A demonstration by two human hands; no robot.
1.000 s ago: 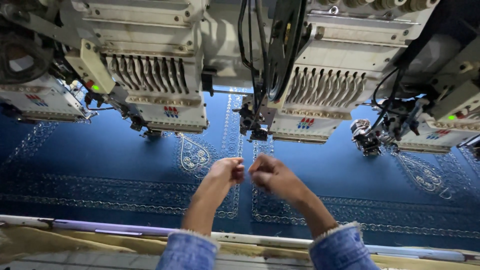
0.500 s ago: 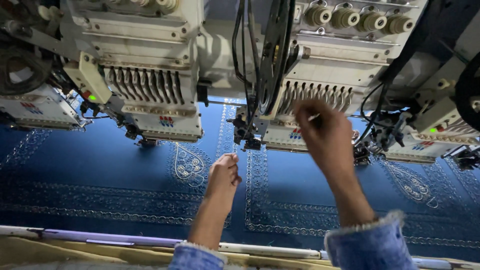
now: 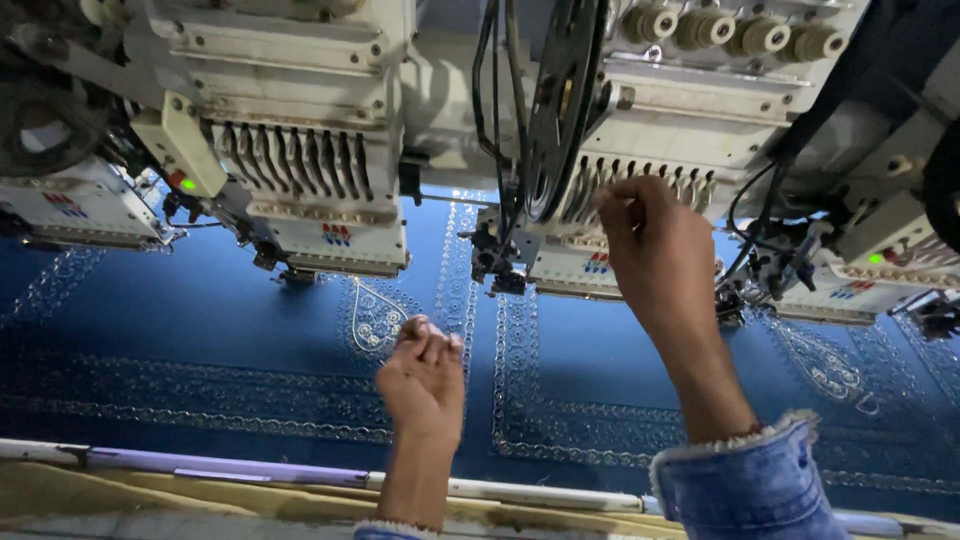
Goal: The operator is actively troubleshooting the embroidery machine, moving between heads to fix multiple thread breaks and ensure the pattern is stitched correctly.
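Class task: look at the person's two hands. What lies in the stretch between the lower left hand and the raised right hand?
In the head view, between the left hand and the right hand lies only blue embroidered fabric, crossed by a pale stitched border band.

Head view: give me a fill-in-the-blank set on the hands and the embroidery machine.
1. The right hand is raised to the machine head, while the left hand stays lower, over the ____ fabric.
2. The fabric carries ____-coloured embroidered patterns.
3. The right forearm wears a sleeve of blue ____.
4. A small lamp on the left machine head glows ____.

Missing words: blue; silver; denim; green
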